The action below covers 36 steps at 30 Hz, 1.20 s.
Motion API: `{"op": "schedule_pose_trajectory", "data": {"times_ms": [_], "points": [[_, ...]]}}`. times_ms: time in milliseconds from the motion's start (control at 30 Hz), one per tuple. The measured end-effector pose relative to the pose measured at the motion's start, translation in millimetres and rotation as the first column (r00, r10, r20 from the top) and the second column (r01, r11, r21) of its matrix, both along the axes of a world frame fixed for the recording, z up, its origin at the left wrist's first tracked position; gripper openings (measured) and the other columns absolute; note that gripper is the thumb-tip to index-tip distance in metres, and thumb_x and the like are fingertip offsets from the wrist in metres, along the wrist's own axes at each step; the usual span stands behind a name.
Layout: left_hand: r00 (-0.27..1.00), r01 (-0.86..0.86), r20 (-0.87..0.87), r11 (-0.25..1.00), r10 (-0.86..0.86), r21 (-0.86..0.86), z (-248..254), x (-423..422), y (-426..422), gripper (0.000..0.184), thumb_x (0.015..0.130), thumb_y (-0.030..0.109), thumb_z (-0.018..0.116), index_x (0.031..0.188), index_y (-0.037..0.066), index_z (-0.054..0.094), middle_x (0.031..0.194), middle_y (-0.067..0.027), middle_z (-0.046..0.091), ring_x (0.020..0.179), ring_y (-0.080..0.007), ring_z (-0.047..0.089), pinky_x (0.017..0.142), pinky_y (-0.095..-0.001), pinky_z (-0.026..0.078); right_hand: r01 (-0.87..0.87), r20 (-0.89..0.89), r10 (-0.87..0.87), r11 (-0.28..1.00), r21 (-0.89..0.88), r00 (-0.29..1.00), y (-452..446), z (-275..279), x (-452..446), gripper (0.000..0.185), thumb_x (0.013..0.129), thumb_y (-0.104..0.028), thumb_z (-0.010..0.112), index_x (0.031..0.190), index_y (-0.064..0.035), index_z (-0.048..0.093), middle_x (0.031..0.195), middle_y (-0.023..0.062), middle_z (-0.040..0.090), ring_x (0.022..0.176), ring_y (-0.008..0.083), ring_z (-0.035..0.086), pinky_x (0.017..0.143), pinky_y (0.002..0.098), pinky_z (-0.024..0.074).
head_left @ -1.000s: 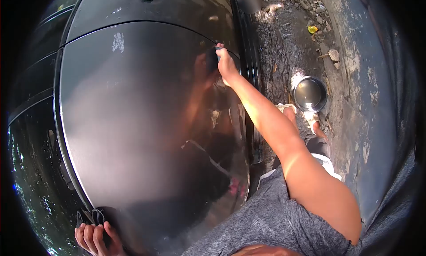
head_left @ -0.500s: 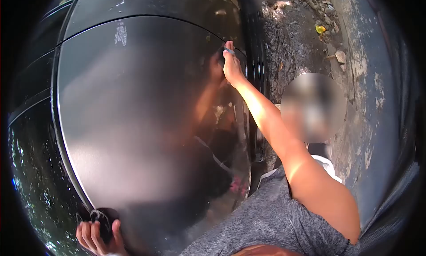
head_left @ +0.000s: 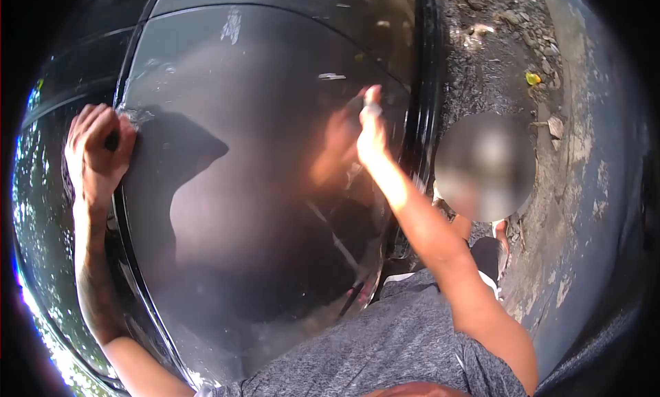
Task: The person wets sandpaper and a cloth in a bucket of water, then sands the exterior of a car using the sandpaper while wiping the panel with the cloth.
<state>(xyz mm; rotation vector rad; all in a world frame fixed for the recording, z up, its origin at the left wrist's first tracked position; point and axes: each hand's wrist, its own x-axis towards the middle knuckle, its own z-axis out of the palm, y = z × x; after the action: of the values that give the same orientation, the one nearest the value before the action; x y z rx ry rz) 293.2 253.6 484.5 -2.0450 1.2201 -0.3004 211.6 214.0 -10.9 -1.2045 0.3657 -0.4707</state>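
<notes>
The dark car panel (head_left: 227,211), with a dull, cloudy finish, fills the middle of the view. My right hand (head_left: 372,132) is close against its right part, fingers together around a small flat grey piece (head_left: 372,109). Motion blur hides what that piece is. At the panel's left edge, beside the dark trim strip (head_left: 122,215), my left hand (head_left: 100,146) is raised and curled. A dark gap shows between its thumb and fingers; whether anything is inside I cannot tell. Its shadow falls on the panel.
A glossy dark surface (head_left: 48,239) with leafy reflections lies left of the trim. Along the right run a black ribbed strip (head_left: 425,87), wet muddy ground (head_left: 481,67) with stones and a yellow leaf (head_left: 533,79), and a stained wall (head_left: 584,156). A blurred round patch covers part of the ground.
My left hand has moved up along the trim from the lower left, bringing the forearm into view. The view has shifted, and my right hand sits slightly lower on the panel.
</notes>
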Motion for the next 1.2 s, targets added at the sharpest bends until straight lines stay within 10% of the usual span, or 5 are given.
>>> {"op": "schedule_pose_trajectory", "data": {"times_ms": [533,867,1000,1100,1200], "points": [[0.930,0.232,0.305,0.971,-0.203,-0.061,49,-229,174,0.022,0.092,0.022,0.065,0.081,0.003,0.061,0.089,-0.0133,0.066,0.094,-0.0344,0.064,0.089,-0.0566,0.052,-0.125,0.081,0.096,0.747,0.652,0.992,-51,52,34,0.065,0.104,-0.036,0.035,0.155,0.0018,0.024,0.166,0.0138,0.020,0.155,0.0212,0.011,0.125,0.0353,0.0060],[0.961,0.168,0.232,0.984,-0.149,-0.063,43,-226,160,0.021,0.093,0.019,0.065,0.081,0.002,0.060,0.086,-0.0131,0.064,0.094,-0.0353,0.064,0.092,-0.0583,0.050,-0.064,0.049,0.071,0.990,-0.122,0.996,-51,45,53,0.078,0.106,-0.050,0.027,0.157,0.0029,0.001,0.165,0.0247,-0.004,0.154,0.0339,-0.004,0.125,0.0392,-0.0008],[0.970,0.175,0.182,0.982,-0.160,-0.067,46,-218,162,0.022,0.092,0.018,0.065,0.078,0.002,0.060,0.084,-0.0130,0.064,0.093,-0.0354,0.064,0.092,-0.0582,0.050,-0.147,0.509,0.128,0.989,-0.002,0.851,11,74,-50,0.072,0.107,-0.048,0.023,0.159,-0.0015,0.002,0.167,0.0129,-0.006,0.154,0.0260,-0.011,0.124,0.0400,-0.0065],[0.972,0.178,0.171,0.981,-0.162,-0.082,44,-219,160,0.019,0.091,0.017,0.066,0.080,0.003,0.061,0.089,-0.0138,0.065,0.096,-0.0357,0.063,0.092,-0.0573,0.051,-0.172,0.280,-0.012,0.762,0.624,0.960,-2,77,-17,0.076,0.104,-0.057,0.034,0.156,-0.0020,0.029,0.165,0.0168,0.019,0.151,0.0210,0.023,0.123,0.0376,0.0176],[0.973,0.154,0.181,0.986,-0.140,-0.064,41,-221,159,0.017,0.090,0.017,0.066,0.082,0.003,0.062,0.090,-0.0138,0.064,0.097,-0.0358,0.063,0.092,-0.0572,0.050,-0.033,0.272,-0.010,0.988,0.153,0.962,-35,27,31,0.072,0.103,-0.058,0.041,0.152,-0.0039,0.040,0.149,0.0188,0.048,0.122,0.0227,0.054,0.109,0.0386,0.0405]]}}
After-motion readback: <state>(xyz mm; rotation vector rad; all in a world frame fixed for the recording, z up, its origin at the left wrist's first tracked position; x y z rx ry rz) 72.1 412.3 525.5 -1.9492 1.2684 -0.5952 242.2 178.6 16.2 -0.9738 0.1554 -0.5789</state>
